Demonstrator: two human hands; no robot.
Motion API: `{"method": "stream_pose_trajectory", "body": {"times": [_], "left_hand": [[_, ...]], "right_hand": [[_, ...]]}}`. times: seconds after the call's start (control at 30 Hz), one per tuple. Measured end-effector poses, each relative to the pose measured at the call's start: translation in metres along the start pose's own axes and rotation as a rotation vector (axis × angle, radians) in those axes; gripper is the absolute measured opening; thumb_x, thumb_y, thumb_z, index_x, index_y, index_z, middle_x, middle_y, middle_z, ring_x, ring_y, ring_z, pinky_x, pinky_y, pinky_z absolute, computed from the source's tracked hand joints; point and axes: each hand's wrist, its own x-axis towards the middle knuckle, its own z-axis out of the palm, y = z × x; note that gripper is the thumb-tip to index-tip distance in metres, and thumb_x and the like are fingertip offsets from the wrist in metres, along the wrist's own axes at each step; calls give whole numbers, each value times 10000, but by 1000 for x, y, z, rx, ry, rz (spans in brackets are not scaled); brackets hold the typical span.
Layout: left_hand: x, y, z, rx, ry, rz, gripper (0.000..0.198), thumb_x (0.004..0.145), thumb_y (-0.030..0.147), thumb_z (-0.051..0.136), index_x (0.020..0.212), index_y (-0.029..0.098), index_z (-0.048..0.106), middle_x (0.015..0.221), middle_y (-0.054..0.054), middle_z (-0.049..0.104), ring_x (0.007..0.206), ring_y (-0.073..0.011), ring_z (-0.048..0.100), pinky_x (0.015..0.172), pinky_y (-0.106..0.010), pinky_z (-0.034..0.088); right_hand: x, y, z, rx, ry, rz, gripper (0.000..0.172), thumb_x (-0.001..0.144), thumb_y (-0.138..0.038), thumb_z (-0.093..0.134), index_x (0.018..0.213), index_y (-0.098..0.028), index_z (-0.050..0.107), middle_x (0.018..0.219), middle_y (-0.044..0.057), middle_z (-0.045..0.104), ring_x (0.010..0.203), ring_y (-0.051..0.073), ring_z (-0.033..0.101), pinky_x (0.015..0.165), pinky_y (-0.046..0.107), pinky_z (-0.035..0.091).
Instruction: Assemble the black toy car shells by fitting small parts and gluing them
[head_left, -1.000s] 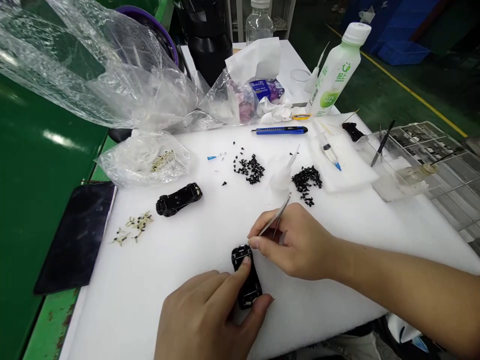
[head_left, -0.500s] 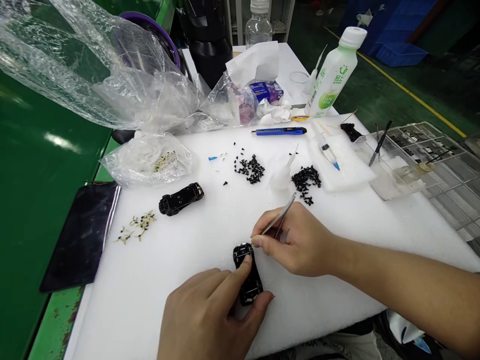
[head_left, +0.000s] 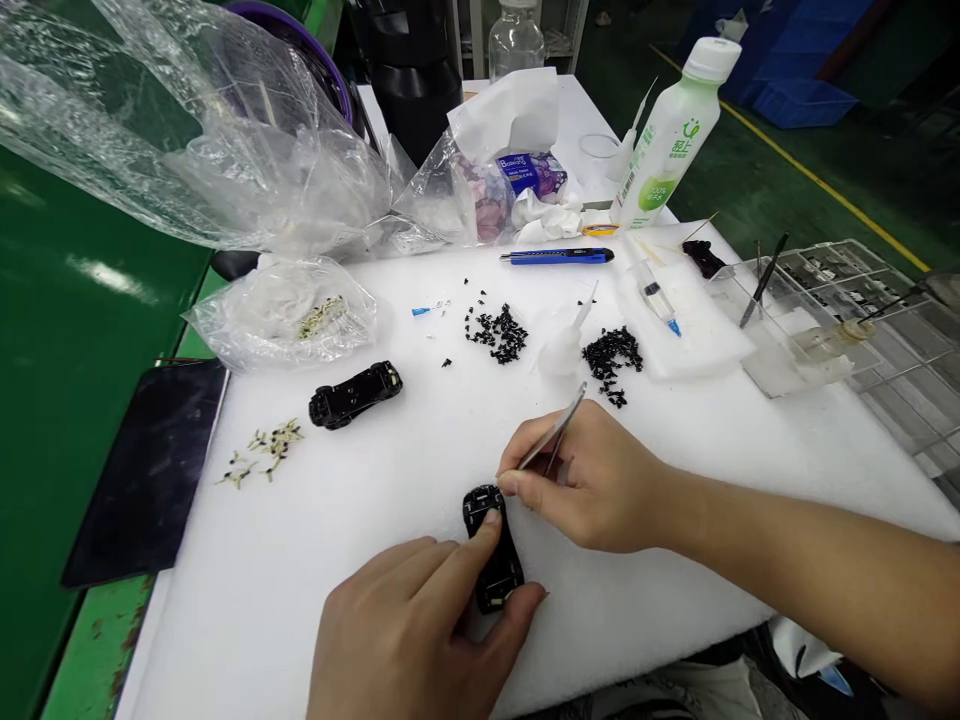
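A small black model car body [head_left: 499,585] lies on the white foam sheet [head_left: 247,610], its far end showing open recesses. My left hand [head_left: 405,625] presses on it with the thumb and fingers, hiding part of its middle. My right hand [head_left: 592,480] pinches steel tweezers [head_left: 553,432], their tips just above the car's far end. I cannot tell whether they hold a tiny part. A second black car body [head_left: 355,394] lies further left on the foam.
Heaps of tiny black parts [head_left: 496,335] [head_left: 612,360] lie beyond my hands, with pale parts [head_left: 266,452] to the left. A crumpled plastic bag [head_left: 277,315], blue utility knife [head_left: 556,256], syringe [head_left: 656,300], bottle [head_left: 667,135] and clear parts tray [head_left: 847,320] stand around. A dark tablet [head_left: 146,475] lies left.
Both hands stay at the car, and the tweezers shift only slightly above its far end. The whole view sways a little.
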Motion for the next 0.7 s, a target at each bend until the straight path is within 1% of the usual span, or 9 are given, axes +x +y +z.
{"method": "stream_pose_trajectory", "body": {"times": [0.07, 0.2, 0.4, 0.53, 0.7], "left_hand": [[1, 0, 0, -3, 5, 6, 285, 825, 374, 664, 1014, 162, 681, 573, 22, 576, 484, -147, 565, 413, -265, 426], [1, -1, 1, 1, 10, 7, 271, 827, 372, 667, 1001, 165, 680, 574, 22, 577, 491, -145, 571, 413, -260, 429], [1, 0, 0, 7, 22, 11, 278, 832, 385, 656, 1007, 171, 679, 572, 21, 574, 495, -141, 570, 413, -251, 418], [3, 0, 0, 1, 13, 5, 277, 830, 384, 662, 1014, 178, 670, 574, 29, 572, 492, -136, 564, 421, -251, 420], [2, -1, 0, 2, 4, 14, 296, 829, 382, 666, 1041, 177, 665, 583, 29, 574, 502, -134, 568, 430, -247, 421]], "right_hand": [[-1, 0, 0, 3, 7, -6, 104, 827, -147, 588, 801, -122, 686, 690, 17, 675, 607, 111, 599, 578, 225, 468], [-2, 3, 3, 22, 69, -39, 102, 829, -158, 594, 809, -119, 687, 697, 19, 680, 625, 116, 616, 583, 224, 474], [-1, 2, 4, 19, 55, -11, 98, 822, -160, 601, 816, -126, 692, 709, 21, 689, 634, 122, 627, 601, 231, 487], [0, 1, 1, -14, 20, -25, 102, 820, -147, 589, 791, -126, 685, 680, 17, 674, 602, 115, 600, 572, 227, 469], [-2, 3, 2, 25, 64, -26, 101, 821, -164, 597, 810, -124, 690, 695, 23, 683, 619, 119, 617, 579, 223, 480]]}}
